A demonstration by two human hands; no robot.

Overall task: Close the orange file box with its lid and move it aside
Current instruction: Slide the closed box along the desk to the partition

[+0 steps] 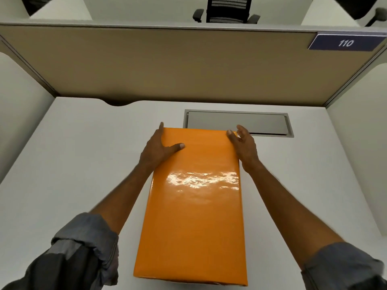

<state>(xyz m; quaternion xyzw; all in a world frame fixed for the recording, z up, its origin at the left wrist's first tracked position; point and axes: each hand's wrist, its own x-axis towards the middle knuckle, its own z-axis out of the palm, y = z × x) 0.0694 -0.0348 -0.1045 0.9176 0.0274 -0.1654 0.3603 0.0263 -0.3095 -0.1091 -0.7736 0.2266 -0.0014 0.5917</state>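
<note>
Left hand (156, 146) flat on the far-left corner of the glossy orange rectangular file box (193, 206), thumb across the top, fingers down the side. Right hand (243, 143) spread loose at the far-right corner, barely touching, gripping nothing. I read the lid as on (seam hidden). Box sits mid-desk on the white table (73, 153), long axis running away from me toward the back edge, between both hands; either sideways push works.

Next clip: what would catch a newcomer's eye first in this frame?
The glossy orange file box dominates the middle of the white desk, its lid on top catching a bright glare. The left hand and right hand flank its far corners, thumbs on the lid. Behind, a grey cable hatch sits in the desk, and a blue 110 sign marks the tan partition.
</note>
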